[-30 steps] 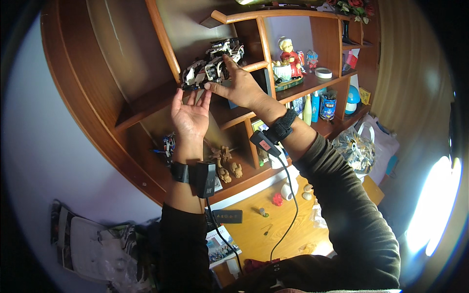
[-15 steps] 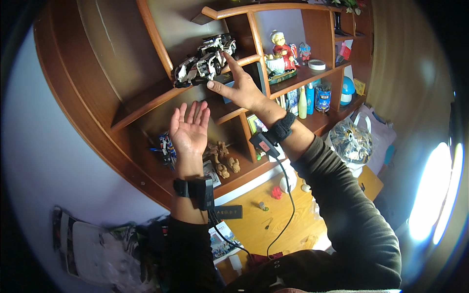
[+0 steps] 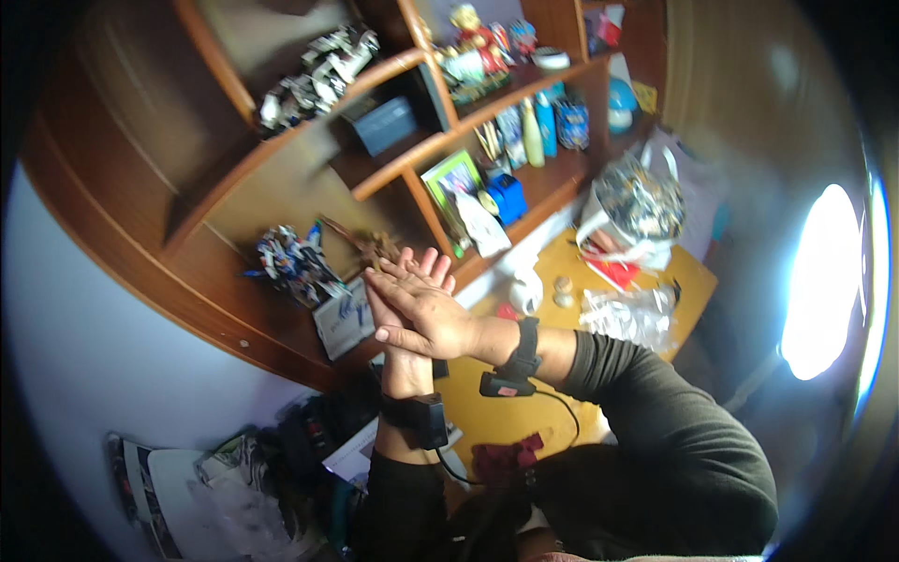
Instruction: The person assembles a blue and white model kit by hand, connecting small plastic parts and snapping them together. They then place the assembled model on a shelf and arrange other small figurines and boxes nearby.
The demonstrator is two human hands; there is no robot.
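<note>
My left hand [image 3: 405, 367] is raised palm up, its fingertips showing past the other hand. Across its palm lies my right hand [image 3: 438, 320], flat, with the thumb stretched out to the side. Both hands are open, and I see no object between them, though most of the left palm is covered. Just beyond the fingers stands a brown carved figure [image 3: 377, 247] on the lower shelf. Beside it are a blue and white toy model [image 3: 298, 262] and a white framed card [image 3: 345, 323]. A black and white toy vehicle [image 3: 323, 75] rests on the shelf above.
A wooden shelf unit [image 3: 220, 201] curves along the far side, holding a dark box [image 3: 384, 125], a green picture frame [image 3: 451, 183], bottles [image 3: 532, 136] and a figurine [image 3: 479, 42]. On the yellow table [image 3: 688, 281] are a stuffed plastic bag [image 3: 640, 201] and clear wrapping [image 3: 632, 317]. Cables hang from my wrist straps.
My right hand has come down from beside the toy vehicle and now lies across my left palm. The left hand has moved lower and to the right. The view has shifted.
</note>
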